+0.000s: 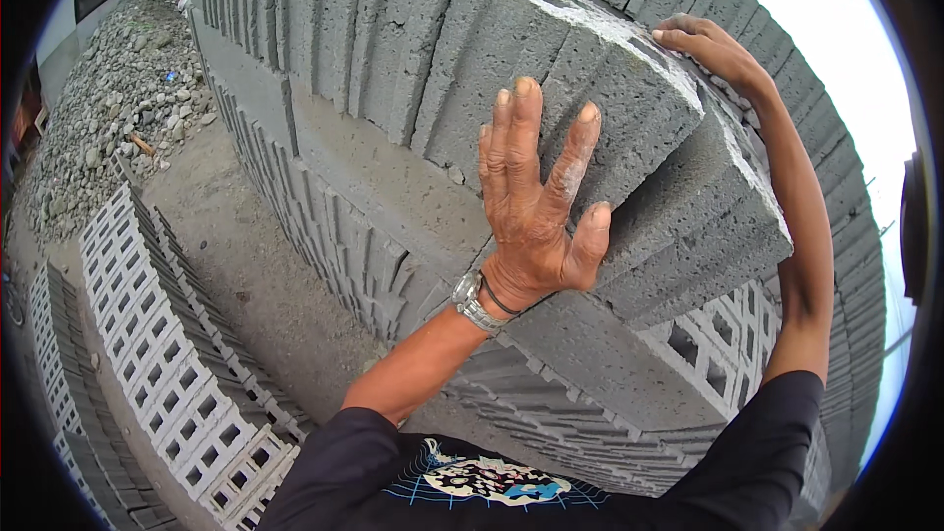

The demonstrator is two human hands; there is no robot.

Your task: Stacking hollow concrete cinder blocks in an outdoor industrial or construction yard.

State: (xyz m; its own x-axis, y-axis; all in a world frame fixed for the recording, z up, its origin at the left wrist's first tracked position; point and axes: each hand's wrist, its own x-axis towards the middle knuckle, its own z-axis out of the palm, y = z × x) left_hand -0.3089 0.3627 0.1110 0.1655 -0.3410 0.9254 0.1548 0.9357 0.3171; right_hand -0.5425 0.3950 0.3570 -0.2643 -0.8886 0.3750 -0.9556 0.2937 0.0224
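My left hand [531,202], with a watch and a dark band at the wrist, is raised with its fingers spread. It lies against or just in front of the near face of a grey concrete block [629,98] at the end of the upper row; contact is hard to tell. Reaching across on the right, my right hand [716,51] has its fingers bent over the top edge of the row's end; part of its grip is hidden. Beside that block, another grey concrete block [703,226] leans at the corner of the stack, with a dark gap between them.
Stacked blocks [344,29] run away to the far left, with a ledge [374,162] below the upper row. A higher curved wall of blocks [836,147] stands right. Lower left are rows of hollow blocks [162,344]; behind them lies a gravel heap [118,88].
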